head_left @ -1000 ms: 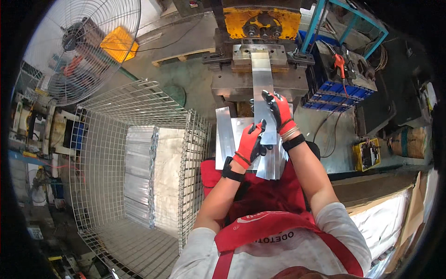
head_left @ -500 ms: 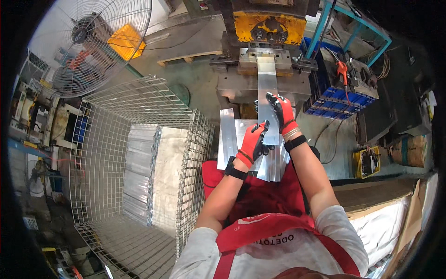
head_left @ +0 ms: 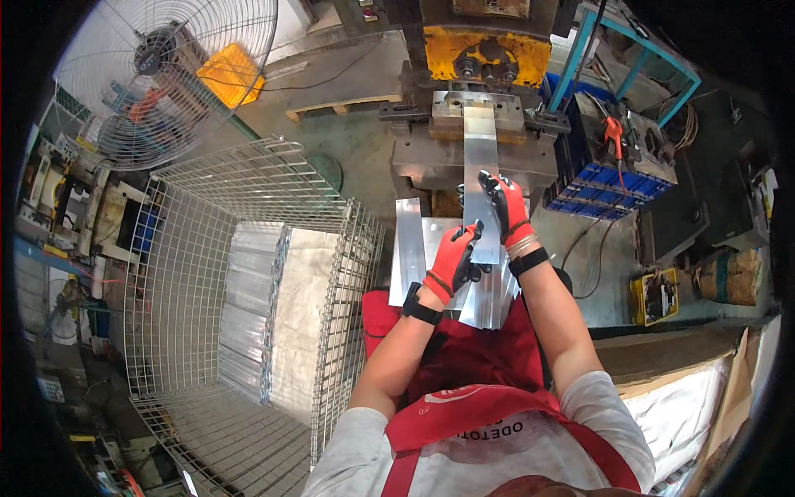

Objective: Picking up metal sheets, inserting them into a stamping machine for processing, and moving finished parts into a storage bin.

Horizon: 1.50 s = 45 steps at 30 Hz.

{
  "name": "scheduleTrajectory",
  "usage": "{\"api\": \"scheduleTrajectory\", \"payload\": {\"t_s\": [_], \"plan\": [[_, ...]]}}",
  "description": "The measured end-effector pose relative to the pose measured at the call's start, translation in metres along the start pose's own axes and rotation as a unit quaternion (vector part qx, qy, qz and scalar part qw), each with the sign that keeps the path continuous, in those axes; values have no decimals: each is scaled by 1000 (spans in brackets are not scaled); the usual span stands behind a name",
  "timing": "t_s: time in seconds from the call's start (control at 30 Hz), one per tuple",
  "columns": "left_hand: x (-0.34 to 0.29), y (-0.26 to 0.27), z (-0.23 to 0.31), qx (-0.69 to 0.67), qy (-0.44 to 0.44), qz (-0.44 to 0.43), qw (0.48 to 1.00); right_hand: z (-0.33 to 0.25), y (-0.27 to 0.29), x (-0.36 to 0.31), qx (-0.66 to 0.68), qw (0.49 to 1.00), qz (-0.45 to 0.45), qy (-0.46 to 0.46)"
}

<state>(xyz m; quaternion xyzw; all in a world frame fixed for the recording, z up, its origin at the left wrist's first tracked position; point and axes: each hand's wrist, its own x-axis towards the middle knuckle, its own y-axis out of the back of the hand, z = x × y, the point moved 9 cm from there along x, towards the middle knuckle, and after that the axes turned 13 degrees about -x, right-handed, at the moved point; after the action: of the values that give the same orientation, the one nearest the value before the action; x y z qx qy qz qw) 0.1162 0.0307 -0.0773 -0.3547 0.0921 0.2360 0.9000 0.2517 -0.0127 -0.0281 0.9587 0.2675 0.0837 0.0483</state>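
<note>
Fingers (head_left: 494,185) still gripping metal strip (head_left: 480,155), view slightly shifted

Right hand (head_left: 508,205) outreaches left hand (head_left: 452,259), fingers (head_left: 472,233) curled.

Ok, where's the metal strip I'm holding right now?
In the head view, the metal strip is just right of centre, its far end at the steel die block below the yellow press part, its near end between your left hand and right hand.
</note>
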Motion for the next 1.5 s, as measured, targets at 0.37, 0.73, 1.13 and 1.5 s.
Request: {"api": "scheduleTrajectory", "payload": {"t_s": [0.37,0.73,1.13,1.5], "plan": [[-4,-7,-1,-65,25,-19,997,2,2,2,-67,998,-3,-2],[-67,1,65,313,-143,-36,938,-85,24,-45,-297,942,119,103],[-137,-29,136,651,-359,-67,665,-94,-33,-108,-637,634,-300,319],[-83,6,1,-103,69,-96,988,-13,17,-12,18,998,-27,-52]]}}
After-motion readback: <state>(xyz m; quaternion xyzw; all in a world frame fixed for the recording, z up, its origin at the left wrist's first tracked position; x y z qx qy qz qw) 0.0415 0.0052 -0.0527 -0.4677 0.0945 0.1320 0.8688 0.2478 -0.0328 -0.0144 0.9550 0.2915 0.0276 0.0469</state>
